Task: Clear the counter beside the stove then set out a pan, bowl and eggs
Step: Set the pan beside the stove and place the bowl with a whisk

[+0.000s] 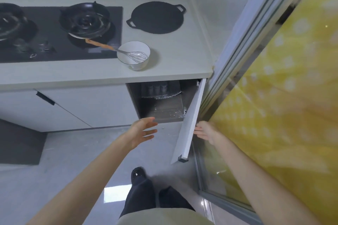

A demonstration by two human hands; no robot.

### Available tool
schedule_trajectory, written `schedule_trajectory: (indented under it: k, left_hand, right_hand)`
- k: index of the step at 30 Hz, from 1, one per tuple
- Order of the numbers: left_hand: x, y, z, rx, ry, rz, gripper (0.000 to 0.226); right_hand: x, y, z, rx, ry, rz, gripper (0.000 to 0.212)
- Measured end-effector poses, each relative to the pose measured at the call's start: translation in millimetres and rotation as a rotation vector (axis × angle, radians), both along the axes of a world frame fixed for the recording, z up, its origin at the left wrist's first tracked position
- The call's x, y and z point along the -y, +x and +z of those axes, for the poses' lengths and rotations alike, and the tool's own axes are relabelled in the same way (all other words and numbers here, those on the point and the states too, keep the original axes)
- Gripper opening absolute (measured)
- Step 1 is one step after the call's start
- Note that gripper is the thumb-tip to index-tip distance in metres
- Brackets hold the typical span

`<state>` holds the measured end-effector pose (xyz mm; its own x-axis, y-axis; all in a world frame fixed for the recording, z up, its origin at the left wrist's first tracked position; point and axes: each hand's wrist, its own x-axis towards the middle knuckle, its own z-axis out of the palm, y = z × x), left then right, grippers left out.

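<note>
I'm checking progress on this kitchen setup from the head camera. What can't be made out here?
Head view, one item per line:
Cabinet interior: dark and blurred; the containers on its shelf cannot be identified.
Right hand: fingertips hidden behind the cabinet door, so its grip is unclear.
Left burner: cut off by the picture's left edge.

Cabinet door (190,120) hangs open at the grip point. Cabinet interior (164,104), left of the grip, holds containers (157,88) at its back. Yellow-patterned glass panel (274,97) stands immediately right; dark mat (20,144) lies far left
</note>
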<state>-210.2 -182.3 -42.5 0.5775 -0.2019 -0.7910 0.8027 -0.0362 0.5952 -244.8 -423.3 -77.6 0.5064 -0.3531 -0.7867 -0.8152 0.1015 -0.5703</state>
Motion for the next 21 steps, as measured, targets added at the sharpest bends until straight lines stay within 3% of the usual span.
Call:
schedule_trajectory:
  k: [6,10,16,21]
  left_hand:
    - [-55,45,3,0.059,0.011,0.042,0.032]
    - [-91,77,2,0.257,0.218,0.002,0.032]
    - [-136,131,-7,0.764,0.709,-0.403,0.055]
    - [-148,165,-17,0.873,0.977,-0.733,0.065]
  right_hand:
    - [-51,53,1,-0.04,0.208,-0.106,0.039]
    - [-83,89,4,0.0,0.348,-0.198,0.041]
    - [-112,144,1,0.078,0.457,-0.426,0.056]
    - [-119,169,0,0.12,0.55,-0.615,0.057]
